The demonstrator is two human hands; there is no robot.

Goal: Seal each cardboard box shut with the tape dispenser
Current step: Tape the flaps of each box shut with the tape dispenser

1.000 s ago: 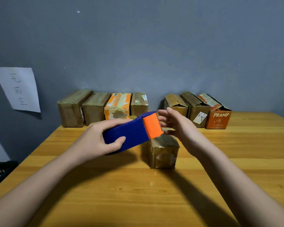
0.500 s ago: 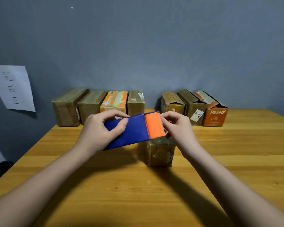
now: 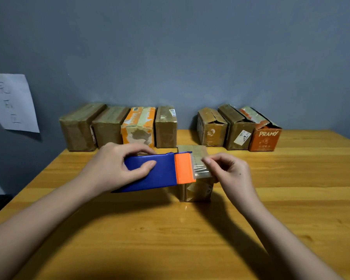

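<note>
Right hand (image 3: 233, 174) now pinching tape (image 3: 200, 168) pulled from dispenser (image 3: 156, 171); left hand (image 3: 117, 168) grips it. Box (image 3: 196, 190), frame centre, probably unsealed.

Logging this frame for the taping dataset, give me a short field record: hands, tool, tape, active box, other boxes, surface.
left hand: left hand grips the blue body of the tape dispenser
right hand: right hand pinches the clear tape at the dispenser's orange end
active box: small cardboard box under the tape, standing on the wooden table
back row left: four boxes side by side at the wall
back row right: three boxes, flaps look loose, one orange marked PRAMY
wall: paper sheet, handwritten
</note>
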